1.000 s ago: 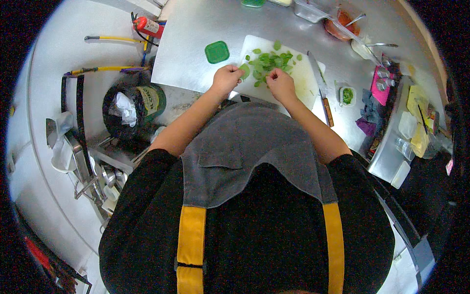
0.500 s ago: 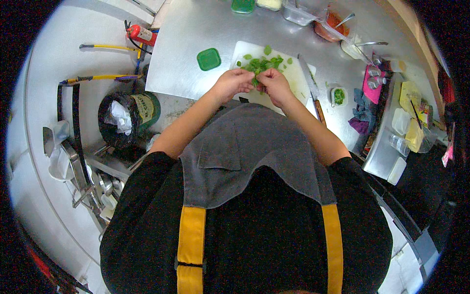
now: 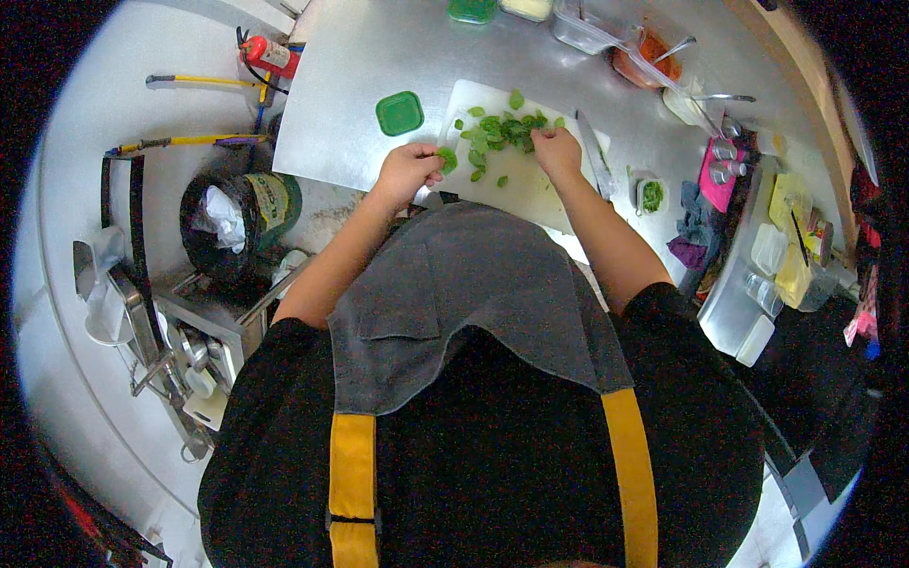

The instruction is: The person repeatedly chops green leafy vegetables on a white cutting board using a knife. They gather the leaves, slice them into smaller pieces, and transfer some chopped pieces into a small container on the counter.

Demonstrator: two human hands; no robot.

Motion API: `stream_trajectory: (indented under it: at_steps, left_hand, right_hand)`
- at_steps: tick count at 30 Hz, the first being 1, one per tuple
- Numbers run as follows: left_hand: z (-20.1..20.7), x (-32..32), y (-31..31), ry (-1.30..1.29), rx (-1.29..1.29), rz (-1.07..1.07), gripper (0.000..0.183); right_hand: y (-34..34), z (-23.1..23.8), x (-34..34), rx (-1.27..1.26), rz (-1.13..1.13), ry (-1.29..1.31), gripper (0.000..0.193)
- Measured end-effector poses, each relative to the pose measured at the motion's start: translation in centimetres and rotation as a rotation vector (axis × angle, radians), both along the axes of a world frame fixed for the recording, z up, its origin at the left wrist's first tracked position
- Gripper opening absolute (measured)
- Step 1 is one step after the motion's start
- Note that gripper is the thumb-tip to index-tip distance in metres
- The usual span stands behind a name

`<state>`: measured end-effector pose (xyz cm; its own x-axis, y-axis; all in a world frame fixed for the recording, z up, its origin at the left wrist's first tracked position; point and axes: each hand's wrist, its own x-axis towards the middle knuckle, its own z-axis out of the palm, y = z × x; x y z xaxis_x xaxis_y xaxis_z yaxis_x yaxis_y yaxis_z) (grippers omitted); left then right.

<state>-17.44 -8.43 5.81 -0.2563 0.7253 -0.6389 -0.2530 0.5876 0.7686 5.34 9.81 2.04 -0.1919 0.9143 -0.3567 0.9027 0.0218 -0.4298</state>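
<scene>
White board: it lay on the steel table (image 3: 350,85), just beyond my grey apron (image 3: 473,275), and served as my landmark (image 3: 544,199).
Green leaves: they were scattered over the middle and far part of the board, a few lying apart from the pile (image 3: 511,131).
Left hand: mine (image 3: 410,174) was at the board's left edge, fingertips narrowed on a leafy bunch (image 3: 447,159).
Right hand: mine (image 3: 557,151) was at the right end of the board's pile, fingers drawn close; I couldn't tell whether they held a leaf.
Knife: its blade (image 3: 595,151) lay along the board's right side.
Steel surface: a green square container (image 3: 399,113) sat left of the board, a small tub of chopped greens (image 3: 650,196) to its right, and a clear tub with red contents (image 3: 649,62) beyond it on the right.
Room: well left of the board stood a black-lined bin (image 3: 232,270), with a red fire extinguisher (image 3: 272,55) farther beyond; a metal side counter (image 3: 729,317) ran off to its right.
</scene>
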Motion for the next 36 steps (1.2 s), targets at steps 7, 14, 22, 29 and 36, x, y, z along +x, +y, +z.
stream_trajectory:
  at_steps: [7, 14, 22, 29, 36]
  left_hand:
    - [-0.5, -1.4, -2.6, 0.008, -0.078, 0.085, 0.014]
    - [1.3, -1.4, -0.5, 0.040, 0.020, 0.034, 0.018]
    - [4.0, 2.0, 5.6, 0.131, 0.104, -0.091, 0.020]
    - [5.8, 4.8, 6.8, -0.056, 0.203, 0.074, 0.025]
    - [5.7, 5.6, 6.7, -0.271, 0.254, 0.002, 0.029]
  right_hand:
    - [-0.1, -1.8, -2.2, 0.043, 0.136, -0.027, 0.036]
    - [0.1, 1.9, -1.4, -0.025, 0.112, 0.254, 0.023]
    - [-1.3, 10.1, -1.2, -0.678, -0.041, 0.854, 0.013]
    - [-4.0, 11.3, -1.3, -0.708, -0.360, 0.952, 0.016]
    - [-4.4, 11.6, -0.6, -0.699, -0.405, 0.991, 0.015]
